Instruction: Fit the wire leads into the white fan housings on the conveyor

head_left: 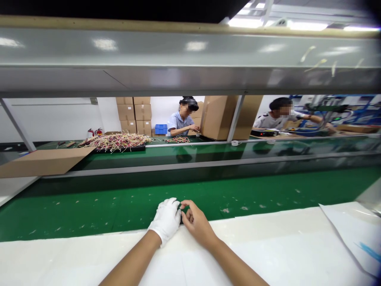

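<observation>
Reaches over a smooth white surface [268,250] to a small dark piece [181,221], mostly hidden between gloved left hand [167,217] and bare right hand [198,223], right fingers curled, narrowly parted. Cannot tell the left grip. Faces scuffed green belt [98,210], then tangled thin wires [119,141].

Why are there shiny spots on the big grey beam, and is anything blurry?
Head view: the spots on the grey beam look like glare from lights; the ceiling lights are washed out white. Head view, right side: soft and stretched-looking, with a dark top corner. Head view, bottom middle: the dark thing by the hands is mostly hidden.
</observation>
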